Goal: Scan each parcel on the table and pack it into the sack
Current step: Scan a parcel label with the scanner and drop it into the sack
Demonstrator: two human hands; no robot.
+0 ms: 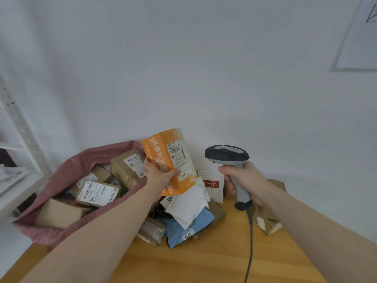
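Head view: left hand grips orange parcel; right hand grips scanner.

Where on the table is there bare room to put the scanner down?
Bare wood on the table lies at the near edge, in front of the blue parcel, between the forearms, crossed only by the scanner cable. The far side by the wall is crowded with parcels, and the sack fills the left.
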